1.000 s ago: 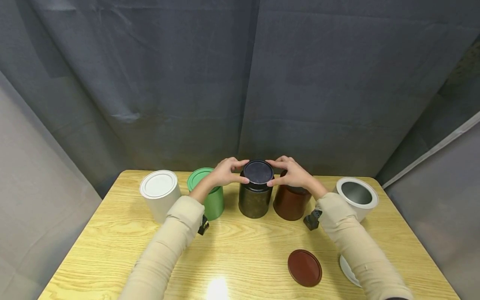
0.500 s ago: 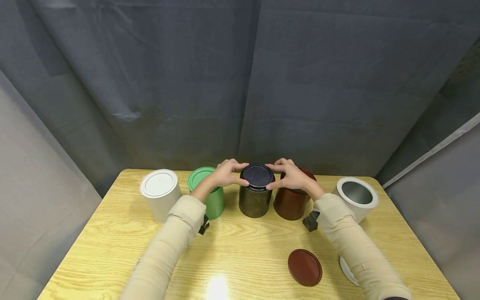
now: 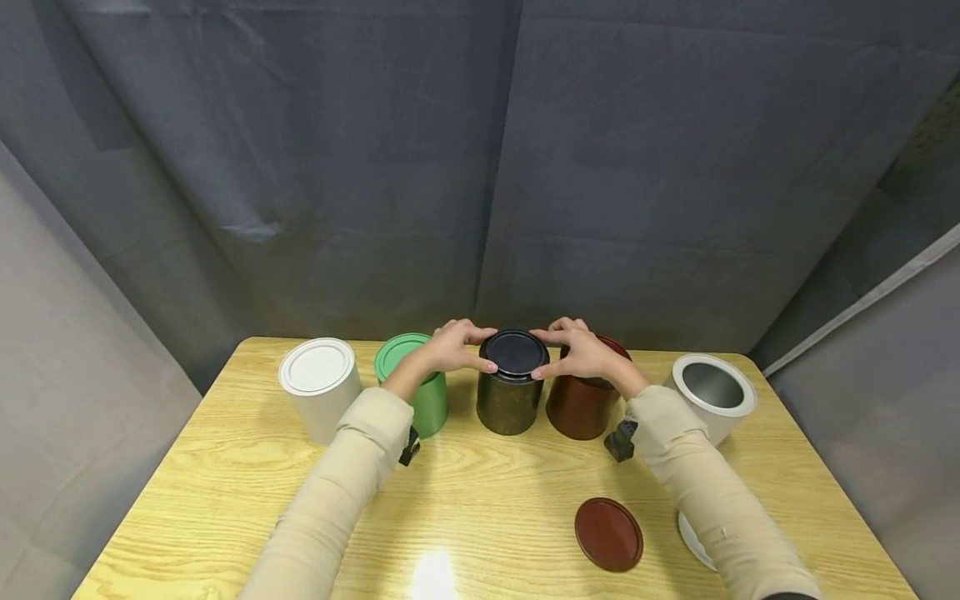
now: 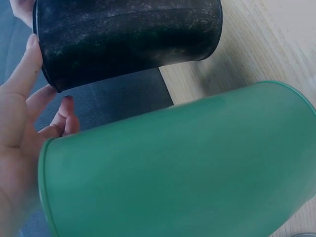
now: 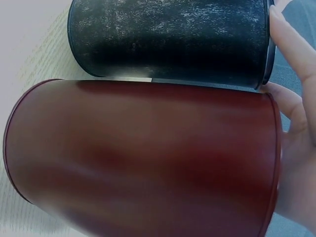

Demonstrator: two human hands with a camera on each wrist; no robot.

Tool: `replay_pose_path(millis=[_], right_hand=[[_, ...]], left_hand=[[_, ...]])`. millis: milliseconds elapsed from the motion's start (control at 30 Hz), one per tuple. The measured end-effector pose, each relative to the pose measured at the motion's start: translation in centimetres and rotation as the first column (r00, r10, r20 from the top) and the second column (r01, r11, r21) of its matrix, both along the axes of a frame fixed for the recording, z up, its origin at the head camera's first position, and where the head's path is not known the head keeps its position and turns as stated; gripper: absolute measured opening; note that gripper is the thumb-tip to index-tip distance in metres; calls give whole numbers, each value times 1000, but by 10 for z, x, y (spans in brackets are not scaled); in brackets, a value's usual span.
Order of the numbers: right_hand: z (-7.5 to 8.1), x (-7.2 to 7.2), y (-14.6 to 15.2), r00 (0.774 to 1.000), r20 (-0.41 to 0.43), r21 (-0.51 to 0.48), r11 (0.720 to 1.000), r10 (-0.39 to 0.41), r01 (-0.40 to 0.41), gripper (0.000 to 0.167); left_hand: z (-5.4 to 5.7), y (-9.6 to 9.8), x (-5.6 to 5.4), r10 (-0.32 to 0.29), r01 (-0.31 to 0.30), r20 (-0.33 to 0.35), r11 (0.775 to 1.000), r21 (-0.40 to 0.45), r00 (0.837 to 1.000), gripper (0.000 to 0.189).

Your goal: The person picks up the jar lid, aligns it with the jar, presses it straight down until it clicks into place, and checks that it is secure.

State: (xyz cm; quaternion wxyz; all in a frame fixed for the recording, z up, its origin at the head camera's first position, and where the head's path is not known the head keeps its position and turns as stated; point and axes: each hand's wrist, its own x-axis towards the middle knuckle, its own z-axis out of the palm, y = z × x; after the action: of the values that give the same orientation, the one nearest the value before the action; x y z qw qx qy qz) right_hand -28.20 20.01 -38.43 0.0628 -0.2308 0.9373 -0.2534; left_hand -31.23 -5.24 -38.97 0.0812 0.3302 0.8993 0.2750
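Observation:
A black lid [image 3: 517, 352] lies on top of the upright black can [image 3: 508, 406], level with its rim as far as I can see. My left hand [image 3: 452, 347] holds the lid's left edge between thumb and fingers. Opposite it, my right hand [image 3: 583, 350] grips the right edge the same way. In the left wrist view, the lidded green can [image 4: 177, 168] stands close beside the left hand. The dark red can [image 5: 148, 153] stands under my right hand in the right wrist view; its top is partly hidden by that hand in the head view.
A lidded white can [image 3: 322, 407] stands at the far left. At the right is a white can [image 3: 705, 404] with an open top. A dark red lid [image 3: 609, 535] lies flat near the front, and a white lid [image 3: 694, 543] is half hidden by the right sleeve.
Both hands have lowered the black lid slightly, from a tilted, raised position down onto the black can. Over the last half second almost nothing has moved.

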Motion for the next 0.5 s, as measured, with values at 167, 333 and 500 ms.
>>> replay_pose_path(millis=[167,333,500], right_hand=[[0,1,1,1000,1,7,1000,11,-11,76],[-1,1,2,1000,-3,4,1000,17,-17,76],[-2,0,2,1000,-8,8,1000,21,-21,75]], left_hand=[[0,0,0,7,-7,16,1000,-7,1000,66],[-2,1,-3,-1,1,25,1000,5,1000,67],[-1,1,-3,-5,5,37,1000,7,999,66]])
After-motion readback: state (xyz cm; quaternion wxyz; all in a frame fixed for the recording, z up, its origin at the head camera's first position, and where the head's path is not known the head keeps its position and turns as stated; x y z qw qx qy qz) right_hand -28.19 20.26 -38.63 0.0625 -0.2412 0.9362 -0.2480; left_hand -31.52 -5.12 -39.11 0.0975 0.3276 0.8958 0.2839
